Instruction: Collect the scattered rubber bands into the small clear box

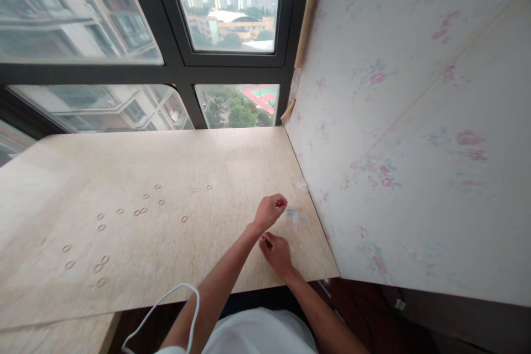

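Note:
My left hand [270, 212] reaches out over the right part of the tabletop, beside a clear plastic bag [297, 217] with a small greenish print. Its fingers are pinched together; a thin curved glint shows there, too small to name. Closer to my body, my right hand [277, 254] is curled just above the tabletop, fingertips pressed together. Whatever it holds, if anything, is hidden. Several thin rings lie scattered to the left, among them a reddish ring [185, 219], a pale ring [209, 187] and a tan ring [102, 282].
The beige marbled tabletop [232, 160] runs up to dark-framed windows [236, 74]. A flowered papered wall [394, 138] bounds it on the right. A small clear scrap [301, 185] lies by the wall. A white cable [182, 286] loops over my left forearm.

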A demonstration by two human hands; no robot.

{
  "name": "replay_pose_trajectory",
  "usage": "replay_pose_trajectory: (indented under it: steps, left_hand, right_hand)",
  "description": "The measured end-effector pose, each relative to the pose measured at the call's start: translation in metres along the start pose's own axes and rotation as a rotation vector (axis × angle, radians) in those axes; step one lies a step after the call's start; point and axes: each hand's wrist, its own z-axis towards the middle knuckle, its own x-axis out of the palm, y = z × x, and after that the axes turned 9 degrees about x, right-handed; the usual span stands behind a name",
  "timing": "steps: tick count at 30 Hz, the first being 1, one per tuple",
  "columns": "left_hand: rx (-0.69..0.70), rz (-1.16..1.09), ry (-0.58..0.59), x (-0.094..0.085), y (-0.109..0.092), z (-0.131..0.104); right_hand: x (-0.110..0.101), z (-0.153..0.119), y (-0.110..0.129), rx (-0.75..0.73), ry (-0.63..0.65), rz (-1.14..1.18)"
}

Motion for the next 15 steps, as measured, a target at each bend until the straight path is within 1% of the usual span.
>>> replay_pose_trajectory:
  steps: [3,7,11,13,15]
  left_hand:
    - [0.066,0.171,0.074,0.006,0.001,0.005]
    - [0.096,0.241,0.130,0.011,0.002,0.007]
    - [0.094,0.193,0.088,0.007,0.008,0.001]
    - [0.077,0.133,0.043,0.000,0.013,-0.008]
    - [0.037,0.087,-0.014,-0.010,0.020,-0.020]
  right_hand:
    - [0.000,0.001,-0.002,0.000,0.003,0.000]
    - [-0.002,0.000,-0.002,-0.002,0.024,0.008]
    - [-0.002,-0.001,-0.001,0.005,0.028,0.032]
    - [-0.002,-0.001,-0.001,0.018,0.017,0.060]
    - [-0.001,-0.002,-0.001,0.030,0.008,0.091]
